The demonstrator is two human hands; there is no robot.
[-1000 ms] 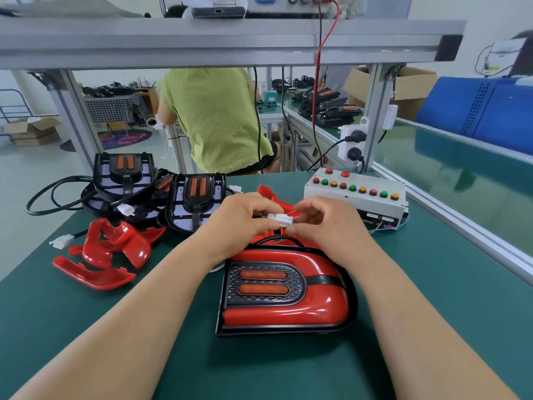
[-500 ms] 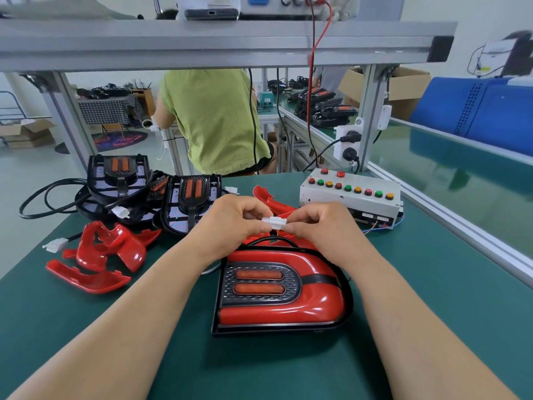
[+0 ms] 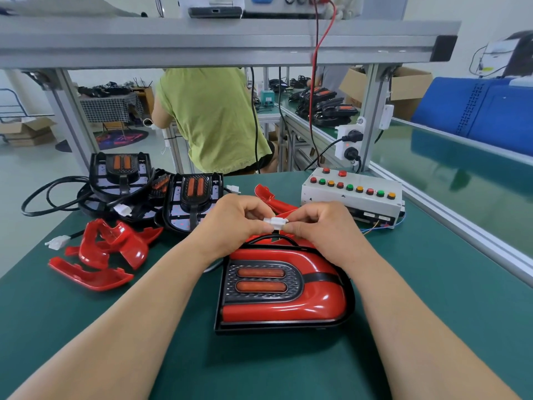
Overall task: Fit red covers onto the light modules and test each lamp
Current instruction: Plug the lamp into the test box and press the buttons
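Both forearms come in from the bottom edge, elbows cut off. Right in front on the green desk sits the lamp, its red cover on and the black base showing round the rim. Just behind it the left hand and right hand meet over a small white connector, each pinching one end with curled fingers. Can't tell if the halves are fully seated, since the fingertips hide the join. A black cable loops out from under the hands. Spare covers peek out behind them, mostly hidden.

Further left are loose covers in a heap, then bare modules tangled with leads. To the right is the test box with coloured buttons; the wires at its corner are too thin to follow. Beyond the desk there's a person in a green top, head hidden behind the shelf.
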